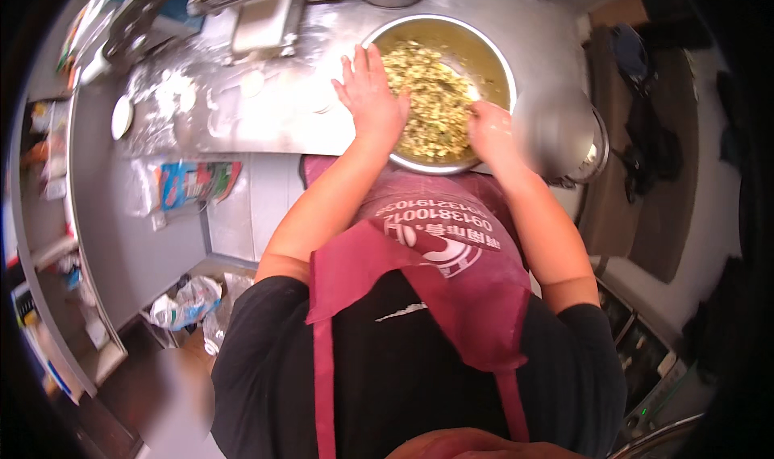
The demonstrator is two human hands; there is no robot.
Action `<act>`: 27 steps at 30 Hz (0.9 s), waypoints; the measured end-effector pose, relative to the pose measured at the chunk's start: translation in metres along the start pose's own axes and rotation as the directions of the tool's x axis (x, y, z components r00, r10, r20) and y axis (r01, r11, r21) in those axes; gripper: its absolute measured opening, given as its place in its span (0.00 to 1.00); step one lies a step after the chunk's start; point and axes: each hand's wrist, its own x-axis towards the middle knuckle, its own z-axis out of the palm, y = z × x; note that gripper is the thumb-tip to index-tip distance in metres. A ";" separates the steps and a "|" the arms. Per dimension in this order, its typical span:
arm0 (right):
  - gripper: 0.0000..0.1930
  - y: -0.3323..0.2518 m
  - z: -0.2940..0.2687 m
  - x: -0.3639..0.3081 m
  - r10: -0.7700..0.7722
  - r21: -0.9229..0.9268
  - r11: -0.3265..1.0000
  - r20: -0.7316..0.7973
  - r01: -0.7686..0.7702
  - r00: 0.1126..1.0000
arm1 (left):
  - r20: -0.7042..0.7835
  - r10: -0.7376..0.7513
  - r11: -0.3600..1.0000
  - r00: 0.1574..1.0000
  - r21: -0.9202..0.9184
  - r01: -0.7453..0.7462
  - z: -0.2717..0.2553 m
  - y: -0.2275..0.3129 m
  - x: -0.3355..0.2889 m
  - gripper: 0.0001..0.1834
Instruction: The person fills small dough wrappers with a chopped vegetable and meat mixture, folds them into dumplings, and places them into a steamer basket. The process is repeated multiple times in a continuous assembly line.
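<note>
Head view: chopped yellow-green mixture (431, 108) heaped in round steel bowl (484, 52), bowl on metal counter (548, 43) at twelve o'clock from wearer's apron (476, 241). Heap's longer axis runs roughly eleven to five. Left hand (372, 100) at bowl's nine o'clock rim, fingers splayed, grasping nothing visible, mixture toward three. Right hand (490, 132) inside bowl's four o'clock side, fingers curled, mixture toward nine; tips partly hidden, cannot tell whether they grip any. Right hand appears better placed, fingers at heap's edge.
</note>
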 end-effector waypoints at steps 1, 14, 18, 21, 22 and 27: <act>0.11 -0.005 -0.015 -0.001 0.060 -0.028 0.998 0.070 -0.058 0.996 | -0.060 0.029 1.000 0.998 0.007 -0.028 0.002 -0.015 -0.001 0.51; 0.12 0.043 -0.028 -0.018 0.114 -0.264 0.962 0.156 -0.070 0.981 | 0.641 -0.451 0.820 0.621 0.023 0.572 0.015 -0.205 0.058 0.22; 0.09 0.034 -0.037 -0.026 0.214 -0.307 0.940 0.182 -0.151 0.960 | 0.685 -0.307 0.951 0.661 0.195 0.240 0.029 -0.231 0.073 0.26; 0.09 0.033 -0.043 -0.035 0.168 -0.222 0.964 0.093 -0.144 0.981 | 0.640 -0.231 0.971 0.733 0.102 0.216 0.050 -0.250 0.083 0.31; 0.09 0.035 -0.042 -0.035 0.186 -0.198 0.966 0.099 -0.164 0.978 | 0.679 -0.274 0.951 0.681 0.087 0.297 0.050 -0.248 0.091 0.28; 0.09 0.028 -0.041 -0.031 0.216 -0.175 0.965 0.101 -0.196 0.971 | 0.710 -0.211 0.966 0.672 0.046 0.254 0.037 -0.243 0.093 0.22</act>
